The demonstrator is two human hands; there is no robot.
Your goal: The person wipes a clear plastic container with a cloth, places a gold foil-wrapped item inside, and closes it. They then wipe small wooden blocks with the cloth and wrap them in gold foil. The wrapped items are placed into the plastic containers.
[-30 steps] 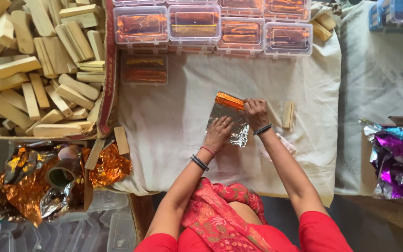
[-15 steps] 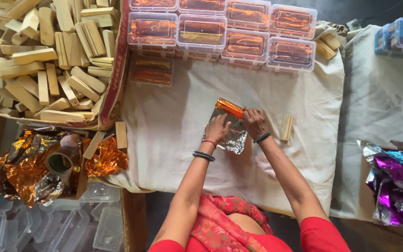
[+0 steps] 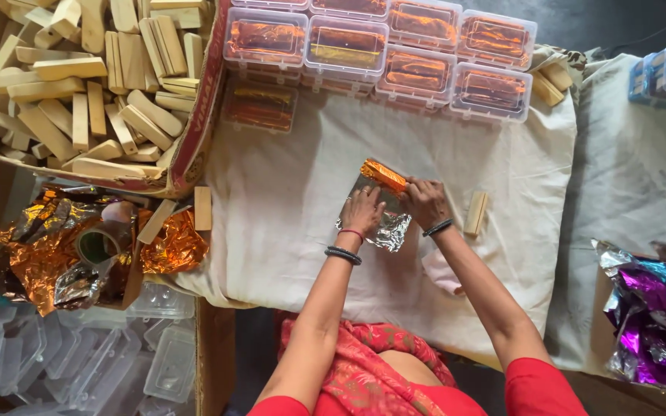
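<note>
Both hands, left hand [image 3: 364, 209] and right hand [image 3: 424, 202], gripping foil sheet [image 3: 385, 227] mid-tabletop, rolling it round orange-wrapped block [image 3: 383, 176]. Wrap half done; silver tail loose.

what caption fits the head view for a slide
Both hands, left hand and right hand, press an orange foil-wrapped block on a cloth-covered table.

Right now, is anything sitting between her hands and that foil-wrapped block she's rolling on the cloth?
Nothing visible does. The left hand and right hand both rest directly on the orange foil-wrapped block and its silver foil sheet. The bare wooden block lies apart on the cloth, beyond the right hand.
</note>
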